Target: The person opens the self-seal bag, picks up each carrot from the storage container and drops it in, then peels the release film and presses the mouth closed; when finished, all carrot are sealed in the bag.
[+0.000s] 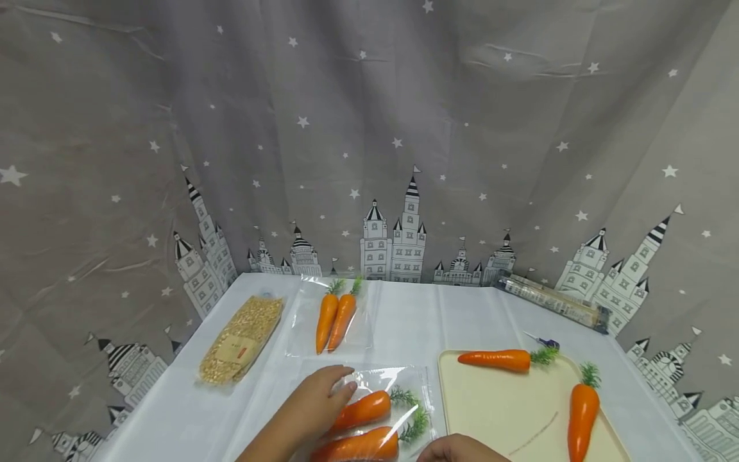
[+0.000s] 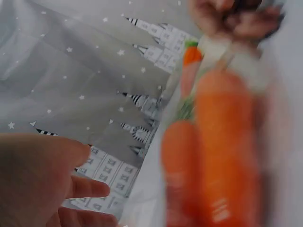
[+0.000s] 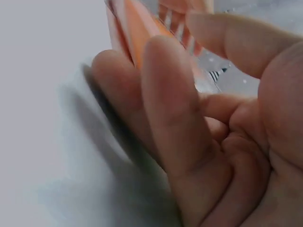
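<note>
Two orange carrots (image 1: pixel 360 410) with green tops lie inside a clear plastic bag (image 1: pixel 427 385) on the white table. My left hand (image 1: pixel 323 399) is at the bag's left side, fingers extended over its edge and overlapping the upper carrot in the head view. Its fingers (image 2: pixel 92 187) look straight in the left wrist view, with nothing between them. At the bag's lower right corner is my right hand (image 1: pixel 458 448), partly cut off by the frame. The right wrist view shows its thumb and front fingers (image 3: pixel 165 90) apart, the others loosely bent, holding nothing.
A second clear bag with two carrots (image 1: pixel 335 321) lies farther back. Left of it is a packet of yellowish grains (image 1: pixel 242 340). A cream tray (image 1: pixel 496 410) on the right bears two loose carrots (image 1: pixel 583 420). Behind it lie a small dark-handled tool (image 1: pixel 545 342) and a long wrapped package (image 1: pixel 554 301).
</note>
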A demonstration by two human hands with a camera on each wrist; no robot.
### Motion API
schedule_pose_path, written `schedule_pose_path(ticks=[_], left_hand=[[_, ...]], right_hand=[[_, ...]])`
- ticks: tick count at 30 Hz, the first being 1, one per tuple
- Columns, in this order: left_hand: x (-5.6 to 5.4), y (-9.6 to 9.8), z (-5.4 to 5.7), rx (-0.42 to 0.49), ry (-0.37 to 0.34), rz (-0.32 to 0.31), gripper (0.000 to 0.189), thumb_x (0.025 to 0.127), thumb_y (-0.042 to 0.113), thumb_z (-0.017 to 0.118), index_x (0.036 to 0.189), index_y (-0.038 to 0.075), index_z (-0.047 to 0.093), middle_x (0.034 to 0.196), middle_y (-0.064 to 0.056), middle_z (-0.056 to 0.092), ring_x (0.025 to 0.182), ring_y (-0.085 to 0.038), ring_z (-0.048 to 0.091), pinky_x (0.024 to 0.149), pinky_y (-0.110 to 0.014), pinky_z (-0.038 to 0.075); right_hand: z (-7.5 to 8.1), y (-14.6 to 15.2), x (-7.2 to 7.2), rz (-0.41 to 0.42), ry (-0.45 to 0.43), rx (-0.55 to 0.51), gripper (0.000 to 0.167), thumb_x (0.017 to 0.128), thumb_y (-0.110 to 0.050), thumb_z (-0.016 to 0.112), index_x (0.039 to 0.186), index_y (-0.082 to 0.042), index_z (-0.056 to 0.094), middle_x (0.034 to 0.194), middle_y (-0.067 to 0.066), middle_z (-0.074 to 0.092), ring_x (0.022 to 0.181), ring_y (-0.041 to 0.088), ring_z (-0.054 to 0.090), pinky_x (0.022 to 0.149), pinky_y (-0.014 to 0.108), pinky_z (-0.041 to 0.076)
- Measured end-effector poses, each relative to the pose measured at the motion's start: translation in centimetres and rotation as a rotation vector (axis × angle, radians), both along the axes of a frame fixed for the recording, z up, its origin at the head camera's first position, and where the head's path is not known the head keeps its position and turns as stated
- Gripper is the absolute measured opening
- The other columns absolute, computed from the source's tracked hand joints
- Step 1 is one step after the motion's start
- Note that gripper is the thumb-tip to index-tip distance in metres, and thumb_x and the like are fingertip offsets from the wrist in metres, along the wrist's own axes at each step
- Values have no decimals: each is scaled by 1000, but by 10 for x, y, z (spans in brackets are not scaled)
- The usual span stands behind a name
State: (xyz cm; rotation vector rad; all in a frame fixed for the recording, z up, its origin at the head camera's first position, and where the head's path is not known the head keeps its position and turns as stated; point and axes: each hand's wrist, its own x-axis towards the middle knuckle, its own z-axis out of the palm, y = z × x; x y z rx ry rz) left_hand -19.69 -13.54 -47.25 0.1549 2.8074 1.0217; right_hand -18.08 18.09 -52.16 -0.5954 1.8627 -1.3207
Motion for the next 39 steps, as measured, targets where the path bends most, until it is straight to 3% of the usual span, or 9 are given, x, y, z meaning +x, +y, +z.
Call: schedule_pose_path(ticks=[2,6,12,19,23,27,31,34,39], left_hand=[[-16,-3,4,-38,-20,28,43,102,46,64,135,17,69,140,-8,67,136,-36,58,112,-67,43],[-42,-5,6,-78,0,2,37,102,38,66,130,15,71,134,-9,70,132,-36,61,112,-64,45],[-63,7,0,-75,-6,-91,34,103,34,65,125,10,72,118,-9,74,114,-31,68,102,-59,54],[-70,18,-12,-96,-7,-157,29,101,30,65,119,9,73,103,-6,74,97,-25,68,96,-55,57],[-72,21,-16,-105,-12,-150,29,99,30,67,118,9,74,101,-5,74,93,-22,67,94,-53,58],[-75,22,-17,-86,-60,-133,29,98,32,70,118,12,74,101,-3,73,88,-19,65,91,-51,59],[-76,22,-19,-69,-81,-131,22,96,31,73,110,14,76,94,1,71,82,-16,62,84,-44,60],[-75,22,-21,-73,-64,-140,12,95,29,76,96,17,76,84,4,67,77,-15,59,75,-36,57],[-73,22,-24,-60,-49,-121,15,95,25,77,83,19,71,74,4,63,70,-15,57,64,-28,52]], right_hand=[[1,-2,1,-17,-25,18,18,99,-18,71,108,-4,77,95,2,77,84,9,69,73,20,58],[3,-4,2,-52,-67,41,19,99,-21,71,107,-5,78,96,3,78,84,10,68,72,21,58],[-1,-5,3,-61,-149,-28,27,103,-28,66,111,-5,78,100,6,79,83,8,70,71,21,59],[-7,-8,4,-100,-220,-68,34,106,-30,60,116,-3,76,104,8,79,84,8,73,74,22,61],[-4,-10,5,-112,-270,-56,35,105,-33,61,118,-4,76,106,9,80,85,8,75,76,23,63],[-3,-10,6,-108,-283,-20,34,105,-33,61,116,-5,76,104,8,80,85,7,75,77,23,63],[-2,-13,8,-140,-322,-65,34,106,-31,58,121,-4,74,108,10,79,89,10,76,80,26,63],[-1,-18,11,-227,-276,-53,33,103,-30,60,116,-5,76,103,9,80,84,11,76,77,27,64],[1,-27,13,-382,-77,123,27,95,-30,65,92,-8,79,81,1,77,69,8,67,65,25,58]])
